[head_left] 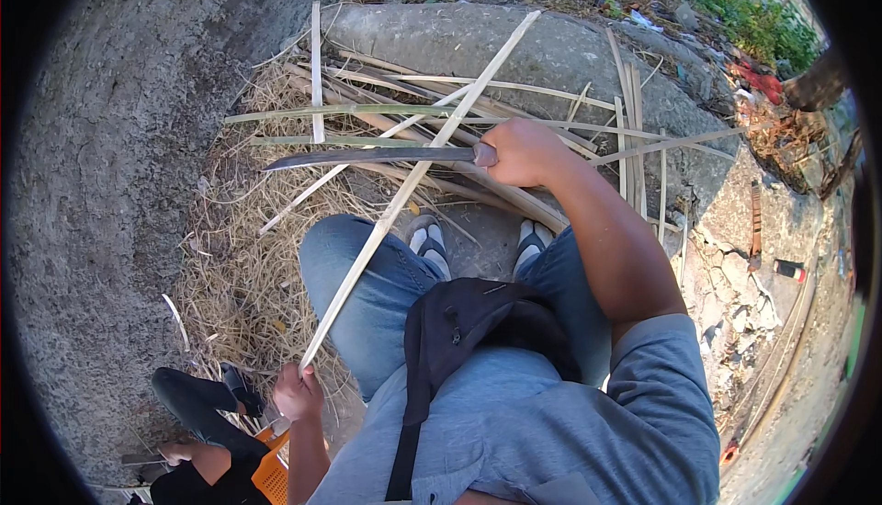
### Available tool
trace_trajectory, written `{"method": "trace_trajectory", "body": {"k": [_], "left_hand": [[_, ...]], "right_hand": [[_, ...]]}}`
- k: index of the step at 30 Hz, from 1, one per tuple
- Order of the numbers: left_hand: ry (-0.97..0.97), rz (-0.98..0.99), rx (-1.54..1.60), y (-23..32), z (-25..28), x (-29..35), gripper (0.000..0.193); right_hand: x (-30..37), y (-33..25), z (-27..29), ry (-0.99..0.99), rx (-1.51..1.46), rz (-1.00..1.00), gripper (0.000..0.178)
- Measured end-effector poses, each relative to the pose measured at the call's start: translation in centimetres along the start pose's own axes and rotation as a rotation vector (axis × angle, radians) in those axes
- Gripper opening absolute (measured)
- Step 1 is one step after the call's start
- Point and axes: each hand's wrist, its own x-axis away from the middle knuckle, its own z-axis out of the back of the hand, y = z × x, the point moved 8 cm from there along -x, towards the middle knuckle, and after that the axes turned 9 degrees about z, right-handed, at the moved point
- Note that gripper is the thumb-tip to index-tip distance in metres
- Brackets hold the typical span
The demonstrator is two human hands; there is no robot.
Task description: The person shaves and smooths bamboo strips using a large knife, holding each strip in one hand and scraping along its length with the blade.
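My right hand [524, 151] is wrapped round the handle of a machete. Its long dark blade [358, 157] points left, level across the strip's upper half; whether it touches the strip I cannot tell. At lower left, my left hand [299, 393] grips the near end of a long pale bamboo strip [381, 226]. The strip slants up and right past my left knee, its far end over a grey rock. Beyond the blade lies a loose pile of split bamboo strips [367, 110], some greenish, some pale.
Dry shavings [239, 266] cover the ground to my left, beside a rough grey slope [101, 183]. The large rock [441, 41] lies ahead. Another person's dark-clad leg [193, 404] and an orange plastic seat [271, 473] are at lower left. A dark brown sheath-like object [755, 225] lies at right.
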Motion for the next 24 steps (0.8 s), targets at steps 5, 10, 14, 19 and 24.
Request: {"method": "trace_trajectory", "body": {"k": [5,10,14,19,24], "left_hand": [[-0.058,-0.001,0.033,0.0,0.8,-0.3,0.040],[-0.043,-0.024,-0.005,0.6,1.7,-0.6,0.040],[-0.050,-0.033,0.023,0.2,0.4,-0.5,0.040],[-0.018,0.007,0.030,0.5,0.3,-0.3,0.036],[-0.029,-0.008,0.042,1.0,1.4,-0.1,0.036]], "right_hand": [[1.1,-1.5,0.8,0.045,0.033,0.050,0.022],[1.2,-3.5,-0.6,-0.014,0.084,0.133,0.020],[0.2,-1.8,0.2,0.027,0.039,0.077,0.021],[0.2,-0.4,0.3,0.106,-0.002,0.012,0.021],[1.3,-2.5,0.1,0.072,0.089,0.099,0.018]]}}
